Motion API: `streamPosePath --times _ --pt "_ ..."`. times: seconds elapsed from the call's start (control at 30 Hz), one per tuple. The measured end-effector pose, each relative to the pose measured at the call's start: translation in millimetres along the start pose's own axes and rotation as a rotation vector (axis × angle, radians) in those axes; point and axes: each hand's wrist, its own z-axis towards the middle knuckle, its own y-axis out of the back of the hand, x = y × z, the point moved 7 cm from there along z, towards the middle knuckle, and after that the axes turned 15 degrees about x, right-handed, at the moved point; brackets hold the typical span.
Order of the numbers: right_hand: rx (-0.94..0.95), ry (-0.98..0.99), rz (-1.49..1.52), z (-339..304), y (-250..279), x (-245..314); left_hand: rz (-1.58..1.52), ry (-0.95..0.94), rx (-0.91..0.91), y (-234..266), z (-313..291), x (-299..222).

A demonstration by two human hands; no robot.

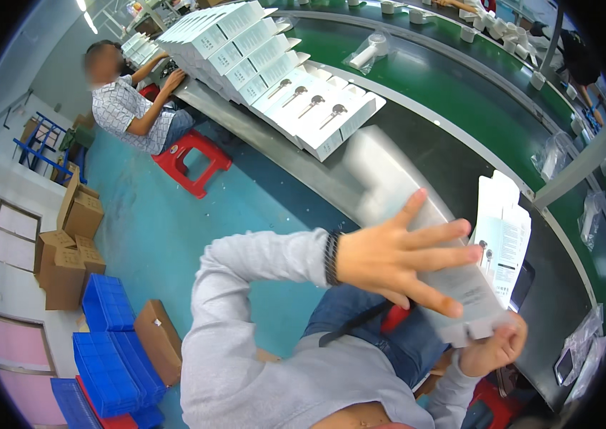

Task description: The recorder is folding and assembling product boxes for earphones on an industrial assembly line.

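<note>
A long white carton [428, 207] is held slantwise above my lap, its far end blurred by motion. My left hand [406, 261] lies across the carton with the fingers stretched and spread. The fingers of my right hand [496, 347] are closed on the near end of the carton, where a cut edge or flap shows. Just beyond, on the bench, lies another white printed carton [503, 236] with a flap standing out and pictures of a dark handled item.
Stacked white printed cartons [246, 71] stand on the grey bench [246, 132]. A green conveyor [453, 79] carries bagged white parts [371, 53]. A person [128, 100] sits by a red stool [192, 161]. Blue crates [106, 365] and brown boxes [67, 264] are at left.
</note>
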Motion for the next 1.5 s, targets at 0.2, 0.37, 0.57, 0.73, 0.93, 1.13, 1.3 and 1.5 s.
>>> streamPosePath --times 0.2,0.37,0.57,0.73,0.93,1.13,1.3,1.5 --pt "0.111 -0.127 0.216 -3.3 -10.5 -10.4 -0.333 0.055 0.277 -9.0 22.0 -11.8" --pt "0.606 -0.098 -0.248 13.0 -28.5 -1.1 -0.419 0.088 0.430 -28.3 22.2 -26.5" --pt "0.581 -0.135 -0.232 -6.1 -17.3 -22.3 -0.433 0.153 0.456 -33.3 14.5 -30.0" --pt "0.059 -0.095 0.360 -42.4 -25.1 -59.5 -0.675 0.449 0.048 -26.3 5.8 -6.9" --pt "0.051 -0.107 -0.254 -54.3 -57.8 -70.2 -0.778 0.940 -0.467 -80.7 -23.3 4.7" --pt "0.130 -0.113 -0.339 -36.2 -51.8 -58.4 -1.429 0.908 -0.465 -121.4 -55.3 14.4" --pt "0.390 -0.315 0.383 -32.2 -81.5 -92.1 -2.569 0.277 -0.718 -110.5 2.2 -29.2" --pt "0.288 -0.220 0.052 -24.1 -65.2 -86.5 -1.703 0.452 -0.450 -104.6 -38.3 -16.0"
